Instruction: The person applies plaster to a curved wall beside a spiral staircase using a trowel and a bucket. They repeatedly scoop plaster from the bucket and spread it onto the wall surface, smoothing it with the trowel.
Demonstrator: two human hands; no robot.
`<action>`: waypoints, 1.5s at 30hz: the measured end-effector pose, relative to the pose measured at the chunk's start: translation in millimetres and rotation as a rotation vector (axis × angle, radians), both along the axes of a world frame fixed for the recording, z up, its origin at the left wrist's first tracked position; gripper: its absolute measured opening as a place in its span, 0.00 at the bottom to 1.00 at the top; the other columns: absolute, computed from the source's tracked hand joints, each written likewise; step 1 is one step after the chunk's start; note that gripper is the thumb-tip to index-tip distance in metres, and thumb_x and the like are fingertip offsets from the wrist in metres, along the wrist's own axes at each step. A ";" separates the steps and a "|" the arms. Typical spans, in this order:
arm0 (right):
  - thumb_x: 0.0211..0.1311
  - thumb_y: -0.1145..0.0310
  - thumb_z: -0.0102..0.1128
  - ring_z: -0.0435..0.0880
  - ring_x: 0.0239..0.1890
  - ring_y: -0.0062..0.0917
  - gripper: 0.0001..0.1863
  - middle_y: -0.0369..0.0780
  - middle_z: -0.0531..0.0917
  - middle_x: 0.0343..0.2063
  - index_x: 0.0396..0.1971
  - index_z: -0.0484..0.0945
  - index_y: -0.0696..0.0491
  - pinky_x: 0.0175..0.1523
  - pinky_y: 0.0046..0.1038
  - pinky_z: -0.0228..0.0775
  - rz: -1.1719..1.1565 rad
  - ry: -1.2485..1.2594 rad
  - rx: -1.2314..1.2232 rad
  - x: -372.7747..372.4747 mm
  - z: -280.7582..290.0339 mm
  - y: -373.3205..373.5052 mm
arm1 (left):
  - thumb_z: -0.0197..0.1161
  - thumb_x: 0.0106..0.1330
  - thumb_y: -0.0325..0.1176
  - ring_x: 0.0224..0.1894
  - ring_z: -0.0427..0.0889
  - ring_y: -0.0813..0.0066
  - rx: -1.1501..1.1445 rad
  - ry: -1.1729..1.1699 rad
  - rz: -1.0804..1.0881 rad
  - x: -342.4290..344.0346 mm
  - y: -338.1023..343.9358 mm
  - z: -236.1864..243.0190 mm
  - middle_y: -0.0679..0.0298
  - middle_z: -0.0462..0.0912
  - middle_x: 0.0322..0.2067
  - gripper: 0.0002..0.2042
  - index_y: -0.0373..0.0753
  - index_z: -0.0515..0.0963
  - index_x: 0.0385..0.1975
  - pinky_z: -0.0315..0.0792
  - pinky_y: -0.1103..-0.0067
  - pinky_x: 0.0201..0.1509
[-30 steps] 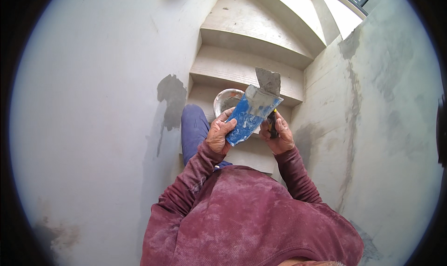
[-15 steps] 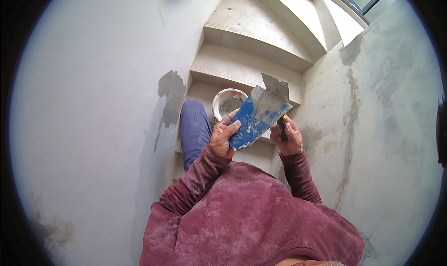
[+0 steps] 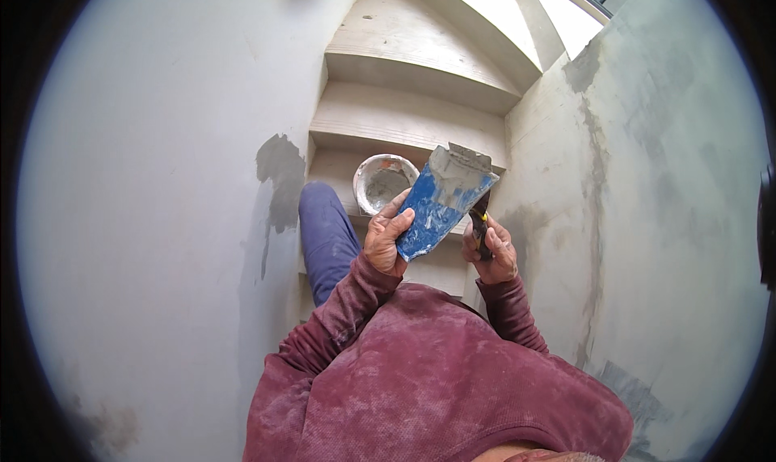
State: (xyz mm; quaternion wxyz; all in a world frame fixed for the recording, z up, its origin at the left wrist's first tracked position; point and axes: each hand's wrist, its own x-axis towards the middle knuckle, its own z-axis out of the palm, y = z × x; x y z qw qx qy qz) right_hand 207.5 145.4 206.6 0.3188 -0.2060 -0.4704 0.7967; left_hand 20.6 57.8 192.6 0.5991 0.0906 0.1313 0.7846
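- The left hand's (image 3: 386,236) fingers grip the board (image 3: 436,219) by its near end — thumb on top, likely to keep the grey-smeared end free.
- The right hand's (image 3: 495,254) fingers are wrapped round the dark-handled trowel (image 3: 480,237), its blade mostly hidden by the board.
- The bucket (image 3: 361,185) stands on the step (image 3: 331,169) just beyond — handy, I'd judge.

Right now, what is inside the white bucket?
Grey material shows inside the white bucket, with orange marks near its far rim. The left hand and the blue board cover part of its near right side; whatever lies behind them is hidden.
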 end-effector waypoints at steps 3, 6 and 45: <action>0.61 0.57 0.54 0.62 0.19 0.17 0.29 0.36 0.69 0.23 0.59 0.64 0.55 0.25 0.19 0.55 -0.033 0.003 0.008 -0.4 -2.5 -5.1 | 0.52 0.62 0.22 0.40 0.82 0.71 -0.022 -0.019 -0.016 0.7 1.0 -4.6 0.54 0.77 0.44 0.21 0.29 0.62 0.56 0.80 0.79 0.42; 0.62 0.58 0.53 0.63 0.20 0.17 0.28 0.35 0.70 0.23 0.58 0.64 0.56 0.24 0.18 0.55 -0.063 -0.001 0.033 0.9 -3.3 -9.0 | 0.53 0.62 0.23 0.40 0.82 0.72 0.014 -0.021 -0.021 1.1 3.6 -5.4 0.54 0.77 0.45 0.21 0.29 0.63 0.56 0.80 0.79 0.43; 0.45 0.83 0.61 0.71 0.35 0.23 0.29 0.38 0.73 0.34 0.53 0.71 0.54 0.41 0.20 0.63 -0.263 -0.421 0.968 -24.0 17.4 17.4 | 0.48 0.66 0.24 0.37 0.83 0.71 -0.026 -0.056 0.074 0.8 1.1 -9.1 0.54 0.78 0.43 0.18 0.32 0.63 0.56 0.81 0.82 0.35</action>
